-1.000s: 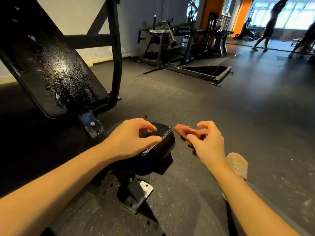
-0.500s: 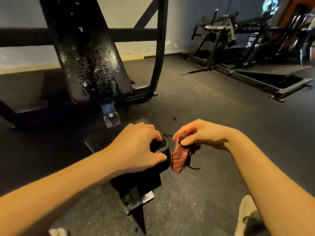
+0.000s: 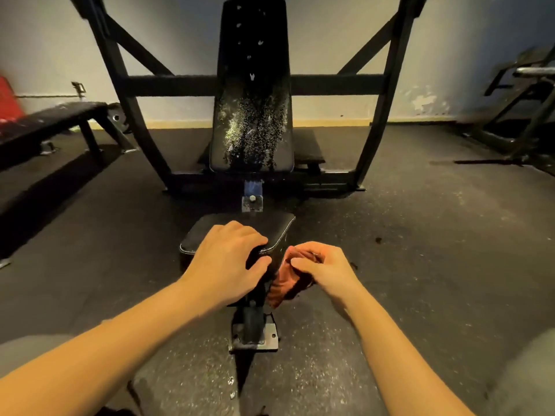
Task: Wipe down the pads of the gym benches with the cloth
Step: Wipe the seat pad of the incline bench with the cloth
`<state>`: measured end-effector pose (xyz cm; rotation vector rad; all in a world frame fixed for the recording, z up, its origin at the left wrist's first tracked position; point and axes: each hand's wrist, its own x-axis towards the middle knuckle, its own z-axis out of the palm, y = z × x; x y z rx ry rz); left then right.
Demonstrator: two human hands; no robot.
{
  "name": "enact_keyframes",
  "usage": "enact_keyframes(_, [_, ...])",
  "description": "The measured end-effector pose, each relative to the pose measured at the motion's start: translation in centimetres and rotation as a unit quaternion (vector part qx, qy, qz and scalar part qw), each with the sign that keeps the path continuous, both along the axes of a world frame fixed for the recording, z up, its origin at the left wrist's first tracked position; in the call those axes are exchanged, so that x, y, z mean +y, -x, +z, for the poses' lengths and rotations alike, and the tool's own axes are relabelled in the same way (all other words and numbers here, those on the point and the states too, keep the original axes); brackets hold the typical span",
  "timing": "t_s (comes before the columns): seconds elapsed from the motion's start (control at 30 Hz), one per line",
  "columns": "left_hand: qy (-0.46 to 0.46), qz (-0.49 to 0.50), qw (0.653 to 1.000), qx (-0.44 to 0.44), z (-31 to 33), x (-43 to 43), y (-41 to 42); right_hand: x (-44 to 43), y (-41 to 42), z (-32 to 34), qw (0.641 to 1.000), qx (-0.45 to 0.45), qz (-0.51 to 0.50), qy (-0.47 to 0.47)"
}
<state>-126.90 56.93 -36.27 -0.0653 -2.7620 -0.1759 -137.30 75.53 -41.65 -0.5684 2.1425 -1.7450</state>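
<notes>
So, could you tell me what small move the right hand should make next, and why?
Probably lift the cloth onto the seat pad and start wiping: the right hand pinches it bunched beside the pad's edge, while the left hand grips its corner.

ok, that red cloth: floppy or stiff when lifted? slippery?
Likely floppy: the cloth bunches in the right hand and its free part droops below the fist. Probably light, since a finger pinch carries it. Its soft, creased look suggests it would drag rather than slide on the seat pad.
</notes>
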Motion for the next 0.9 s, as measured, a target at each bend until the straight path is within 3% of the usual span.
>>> enact_keyframes(0.1, [-0.005, 0.04, 0.999, -0.006, 0.3, 0.9, -0.4, -0.7, -1.6, -0.6, 0.997, 0.047, 0.013, 0.058])
enact_keyframes(0.23, [0.02, 0.072, 0.997, -0.018, 0.8, 1.8, 0.8, -3.1, -2.8, -3.3, 0.983, 0.101, -0.101, 0.113])
enact_keyframes(0.37, [-0.036, 0.092, 0.995, -0.005, 0.1, 2.0, 0.8, -5.0, 1.3, -4.7, 0.977, 0.105, -0.17, 0.08])
enact_keyframes(0.5, [-0.058, 0.106, 0.993, -0.001, -0.1, 2.2, 0.5, -4.7, 6.9, -4.5, 0.99, 0.06, -0.13, -0.014])
enact_keyframes(0.7, [-0.037, 0.132, 0.99, -0.016, 0.4, 2.9, 0.7, -3.3, -0.5, -4.2, 0.976, 0.185, -0.041, 0.108])
enact_keyframes(0.77, [-0.041, 0.144, 0.989, -0.012, 0.4, 3.3, 0.7, -3.7, 1.8, -4.6, 0.976, 0.188, -0.057, 0.092])
enact_keyframes(0.9, [-0.071, 0.176, 0.982, 0.001, 0.1, 4.4, 0.5, -4.3, 9.1, -5.8, 0.994, 0.063, -0.062, -0.066])
